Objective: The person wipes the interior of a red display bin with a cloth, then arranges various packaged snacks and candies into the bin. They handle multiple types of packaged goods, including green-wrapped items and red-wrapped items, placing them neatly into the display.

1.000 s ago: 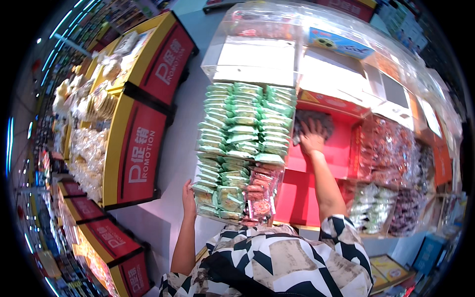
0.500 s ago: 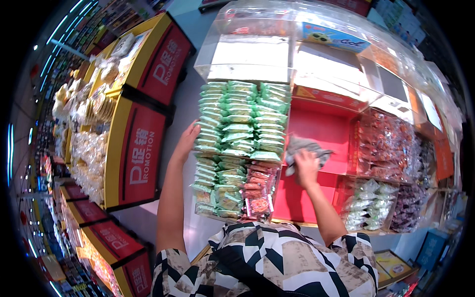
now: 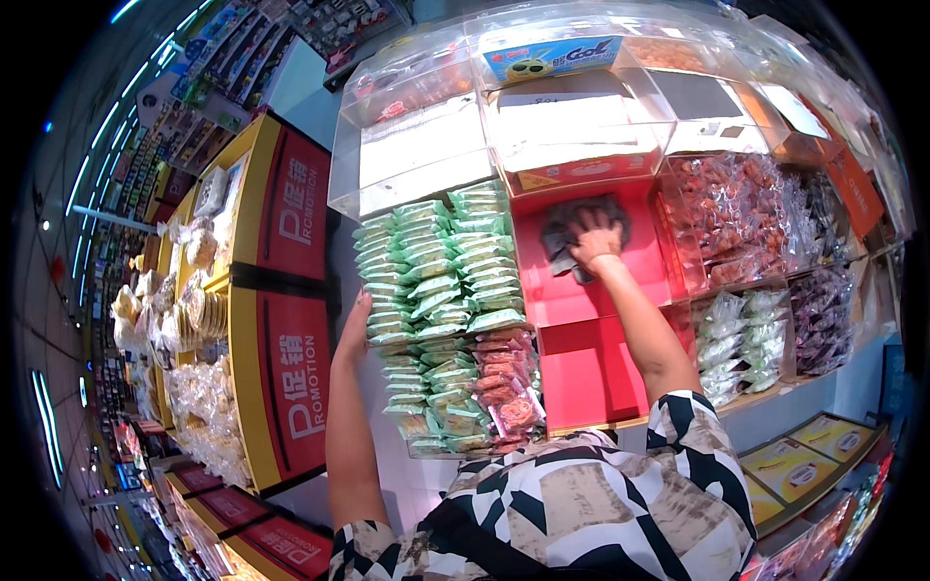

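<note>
My right hand (image 3: 595, 238) presses a dark grey cloth (image 3: 562, 254) onto the red floor (image 3: 610, 295) of a display bin, its fingers spread over the bunched fabric. Toward the far end of this red compartment, the cloth lies close to a low red cardboard wall. My left hand (image 3: 356, 324) rests at the left outer side of the neighbouring bin, fingers stretched and partly hidden. Beside it stand rows of green-wrapped snack packets (image 3: 431, 261). Nearer to me in that bin are more green packets and some reddish packs (image 3: 506, 387).
Clear plastic dividers (image 3: 494, 126) separate the bins. Right of the red compartment are reddish packs (image 3: 727, 213), pale green packs (image 3: 741, 339) and dark purple packs (image 3: 823, 315). White-topped boxes (image 3: 421, 145) stand at the back. Across the aisle are yellow-and-red stands (image 3: 291, 358) with bagged goods.
My right hand has pushed the grey cloth farther from me across the red floor. My left hand stays at the side of the green packets. The whole view has shifted.
</note>
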Demonstrator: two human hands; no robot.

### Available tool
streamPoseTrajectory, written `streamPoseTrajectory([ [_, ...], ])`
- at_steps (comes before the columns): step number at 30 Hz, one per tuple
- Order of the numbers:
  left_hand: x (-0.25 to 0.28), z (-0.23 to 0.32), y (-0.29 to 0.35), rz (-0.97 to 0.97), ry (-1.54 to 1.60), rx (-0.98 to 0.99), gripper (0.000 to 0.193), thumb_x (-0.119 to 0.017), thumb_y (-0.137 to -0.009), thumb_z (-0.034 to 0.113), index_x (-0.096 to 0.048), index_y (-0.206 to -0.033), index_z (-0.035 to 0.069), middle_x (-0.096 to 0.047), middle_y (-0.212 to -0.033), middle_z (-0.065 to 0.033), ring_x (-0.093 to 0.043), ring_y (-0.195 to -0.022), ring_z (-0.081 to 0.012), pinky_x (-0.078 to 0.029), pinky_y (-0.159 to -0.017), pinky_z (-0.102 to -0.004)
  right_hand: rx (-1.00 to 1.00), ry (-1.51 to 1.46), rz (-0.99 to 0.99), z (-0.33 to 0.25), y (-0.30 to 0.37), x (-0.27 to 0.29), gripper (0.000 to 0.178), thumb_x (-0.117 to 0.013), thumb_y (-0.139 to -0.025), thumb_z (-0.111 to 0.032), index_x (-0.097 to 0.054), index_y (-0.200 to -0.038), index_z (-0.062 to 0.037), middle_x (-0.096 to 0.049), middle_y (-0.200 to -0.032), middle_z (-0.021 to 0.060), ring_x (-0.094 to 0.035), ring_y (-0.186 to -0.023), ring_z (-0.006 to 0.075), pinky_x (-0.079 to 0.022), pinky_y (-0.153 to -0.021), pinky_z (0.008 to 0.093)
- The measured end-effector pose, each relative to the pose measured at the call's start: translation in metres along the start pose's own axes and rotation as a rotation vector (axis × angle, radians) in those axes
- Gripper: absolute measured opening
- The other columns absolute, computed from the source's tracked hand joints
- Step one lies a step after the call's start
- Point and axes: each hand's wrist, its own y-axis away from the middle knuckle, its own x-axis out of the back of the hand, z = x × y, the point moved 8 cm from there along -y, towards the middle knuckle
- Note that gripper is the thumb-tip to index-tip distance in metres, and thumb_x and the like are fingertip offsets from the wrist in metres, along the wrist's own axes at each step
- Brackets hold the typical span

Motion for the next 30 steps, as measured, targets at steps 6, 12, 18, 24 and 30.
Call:
streamPoseTrajectory([
  [6,-0.003,-0.005,-0.008,-0.042,0.037,0.015,0.057,-0.045,-0.099,0.048,-0.037,-0.144,0.015,-0.052,-0.133,-0.0052,-0.054,-0.118,-0.0202,-0.047,-0.095,-0.0389,-0.222,0.086,0.139,0.071,0.055,0.010,0.047,-0.067,-0.080,-0.032,-0.057,-0.125,-0.0248,-0.044,-0.136,0.0064,-0.040,-0.123,0.0306,-0.044,-0.092,0.0486],
  [12,0.019,-0.027,-0.016,-0.036,0.081,0.026,0.059,-0.044,-0.100,0.043,-0.031,-0.148,0.010,-0.043,-0.141,-0.0056,-0.043,-0.127,-0.0186,-0.037,-0.104,-0.0349,-0.210,-0.274,0.055,0.047,0.200,0.015,0.030,-0.071,-0.069,-0.018,-0.065,-0.098,-0.0123,-0.053,-0.109,0.0150,-0.052,-0.106,0.0383,-0.053,-0.079,0.0470],
  [18,0.005,-0.012,-0.007,-0.061,0.057,-0.028,0.054,-0.043,-0.101,0.040,-0.034,-0.145,0.009,-0.047,-0.137,-0.0052,-0.046,-0.123,-0.0173,-0.037,-0.103,-0.0335,0.005,-0.521,-0.194,0.010,0.247,-0.012,0.044,-0.061,-0.086,-0.034,-0.061,-0.124,-0.0107,-0.059,-0.119,0.0210,-0.063,-0.096,0.0377,-0.050,-0.086,0.0447],
  [24,-0.010,0.002,-0.005,-0.108,0.055,-0.090,0.050,-0.042,-0.101,0.037,-0.038,-0.142,0.008,-0.049,-0.134,-0.0049,-0.047,-0.121,-0.0168,-0.036,-0.103,-0.0328,-0.094,-1.433,-0.169,-0.098,0.094,0.093,0.056,-0.054,-0.092,-0.031,-0.041,-0.140,-0.0061,-0.058,-0.123,0.0236,-0.064,-0.097,0.0356,-0.049,-0.086,0.0415],
  [30,-0.004,-0.001,-0.004,-0.052,0.007,-0.078,0.057,-0.044,-0.101,0.038,-0.031,-0.148,0.009,-0.043,-0.142,-0.0070,-0.040,-0.130,-0.0198,-0.030,-0.108,-0.0339,-0.059,-0.869,-0.126,-0.118,0.056,0.106,0.049,-0.044,-0.087,-0.025,-0.037,-0.130,-0.0019,-0.062,-0.110,0.0289,-0.059,-0.099,0.0470,-0.044,-0.086,0.0544],
])
